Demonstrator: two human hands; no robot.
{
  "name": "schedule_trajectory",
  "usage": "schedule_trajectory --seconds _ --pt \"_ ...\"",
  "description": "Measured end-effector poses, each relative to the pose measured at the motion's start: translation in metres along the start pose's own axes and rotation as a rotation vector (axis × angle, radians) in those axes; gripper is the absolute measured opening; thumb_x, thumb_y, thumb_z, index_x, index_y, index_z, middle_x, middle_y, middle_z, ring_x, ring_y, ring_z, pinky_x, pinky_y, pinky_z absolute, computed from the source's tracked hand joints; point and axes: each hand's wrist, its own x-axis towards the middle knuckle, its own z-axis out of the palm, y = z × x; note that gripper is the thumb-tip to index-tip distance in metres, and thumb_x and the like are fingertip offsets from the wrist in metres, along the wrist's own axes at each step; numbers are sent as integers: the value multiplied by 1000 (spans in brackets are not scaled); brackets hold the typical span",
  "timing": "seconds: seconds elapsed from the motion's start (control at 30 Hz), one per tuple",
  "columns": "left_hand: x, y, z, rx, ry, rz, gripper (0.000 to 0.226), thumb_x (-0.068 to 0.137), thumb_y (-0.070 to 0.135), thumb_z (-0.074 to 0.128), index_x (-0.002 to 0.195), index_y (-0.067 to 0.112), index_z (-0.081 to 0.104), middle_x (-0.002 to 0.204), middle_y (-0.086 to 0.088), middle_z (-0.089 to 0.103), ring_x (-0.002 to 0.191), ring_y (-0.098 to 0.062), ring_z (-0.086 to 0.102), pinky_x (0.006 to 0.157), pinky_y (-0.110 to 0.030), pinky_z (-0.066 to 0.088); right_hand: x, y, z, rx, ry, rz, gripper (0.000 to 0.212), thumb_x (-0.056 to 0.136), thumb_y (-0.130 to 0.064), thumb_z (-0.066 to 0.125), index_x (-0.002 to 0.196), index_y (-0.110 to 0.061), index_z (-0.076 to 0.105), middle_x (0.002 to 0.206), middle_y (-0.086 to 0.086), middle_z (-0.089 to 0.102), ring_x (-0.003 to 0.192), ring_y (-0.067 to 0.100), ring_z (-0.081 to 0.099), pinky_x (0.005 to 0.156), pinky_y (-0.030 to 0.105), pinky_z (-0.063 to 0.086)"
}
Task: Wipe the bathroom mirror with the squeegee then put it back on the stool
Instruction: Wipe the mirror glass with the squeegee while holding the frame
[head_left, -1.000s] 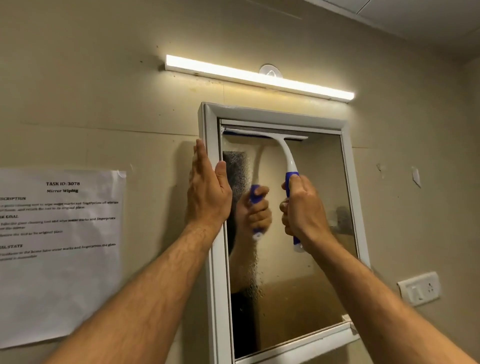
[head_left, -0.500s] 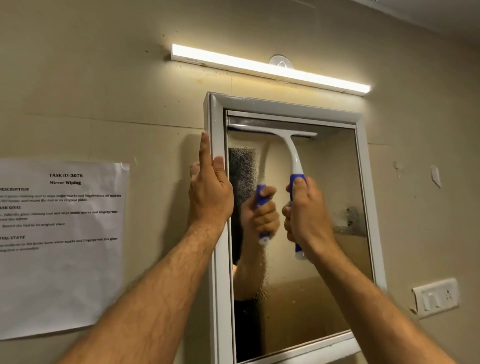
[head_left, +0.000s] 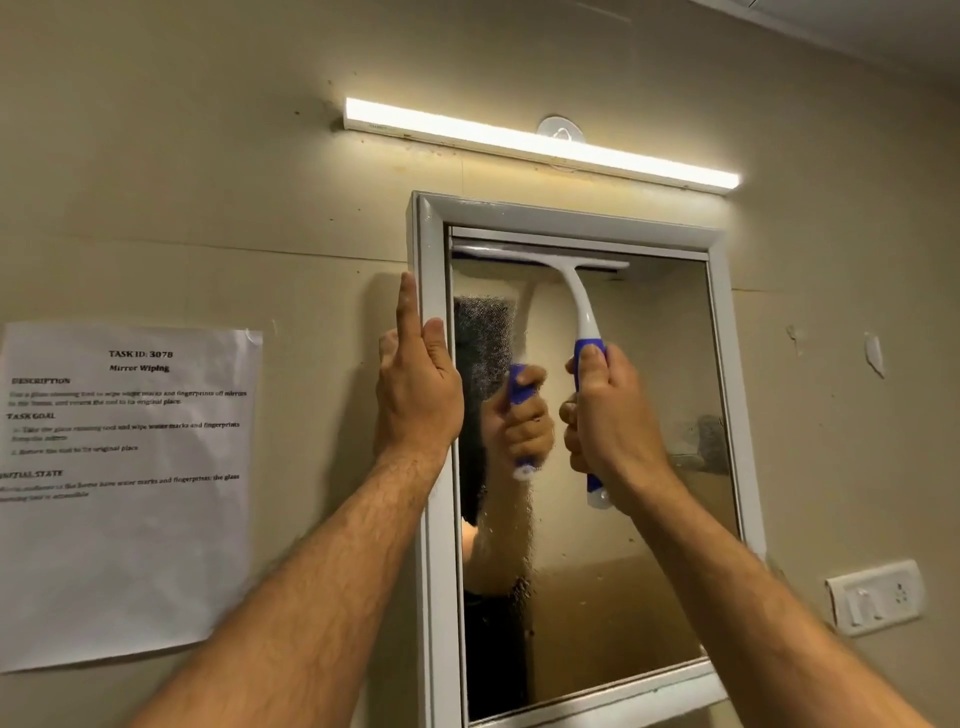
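A white-framed mirror (head_left: 724, 364) hangs on the beige wall. My right hand (head_left: 613, 415) grips the blue part of a white and blue squeegee (head_left: 579, 306). Its blade lies flat against the glass at the very top of the mirror, on the left and middle. My left hand (head_left: 418, 389) rests flat against the mirror frame's left edge, fingers pointing up, holding nothing. Water droplets and streaks cover the lower left glass. The stool is out of sight.
A lit tube light (head_left: 540, 143) runs above the mirror. A printed task sheet (head_left: 124, 493) is taped to the wall at left. A white switch plate (head_left: 875, 597) sits on the wall at lower right.
The squeegee blade stays at the top of the glass with both hands in the same grip. The view has shifted a little, so the mirror sits lower and more to the right in frame.
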Motion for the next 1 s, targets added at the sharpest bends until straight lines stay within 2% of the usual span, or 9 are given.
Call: schedule_trajectory --seconds 0.07,0.2,0.3,0.43,0.5,0.6,0.73,0.9,1.0 --pt "0 -2 1 5 6 8 50 95 56 15 143 53 1 91 -10 53 48 -10 45 36 -20 36 -13 12 -3 -15 -16 -6 25 102 -39 32 90 -27 50 69 -3 49 54 8 44 53 29 38" --pt "0 0 1 5 8 9 49 98 52 18 144 51 3 102 -6 53 51 -11 48 39 -26 46 -34 27 -10 -35 -40 1 24 103 -37 32 92 -26 51 66 -5 52 50 4 47 49 22 38" --pt "-1 1 0 3 11 13 51 96 53 17 145 50 4 96 -7 53 51 -11 47 39 -22 42 -25 15 -9 6 -36 6 25 103 -35 31 90 -25 50 55 -9 57 42 2 49 43 18 39" --pt "-1 1 0 6 13 25 51 97 52 18 146 47 6 98 -3 50 56 -11 51 42 -19 40 1 -5 -5 -10 -26 -9 27 102 -38 31 93 -22 50 73 0 49 61 13 44 60 34 40" --pt "0 3 0 9 11 26 51 97 51 19 147 46 7 101 1 47 59 -11 53 43 -19 41 -2 -2 -3 20 -17 5 26 102 -39 32 90 -25 50 66 -4 50 51 7 46 51 26 40" --pt "-1 2 -1 1 12 15 50 98 51 20 147 46 7 107 2 46 57 -13 53 42 -27 50 -28 12 -5 46 -37 16 25 103 -35 33 88 -27 50 52 -8 54 35 -2 48 37 10 36" --pt "-1 0 1 -6 17 28 49 99 49 21 146 47 7 109 6 43 59 -8 52 43 -20 43 -50 27 -11 44 -63 20 25 103 -34 33 89 -23 51 51 -7 55 39 1 49 40 12 39" --pt "-1 0 1 -8 22 19 50 99 48 21 147 45 8 99 -4 52 54 -8 49 40 -9 36 -10 -12 -7 123 -74 37 26 103 -36 32 88 -25 50 45 -10 54 33 -2 46 35 13 37" --pt "-1 2 1 -14 22 10 50 101 44 24 148 41 10 102 2 47 60 -5 49 45 -3 37 1 -19 -4 140 -75 60 24 103 -38 32 90 -27 49 51 -11 53 34 -2 47 36 14 37"
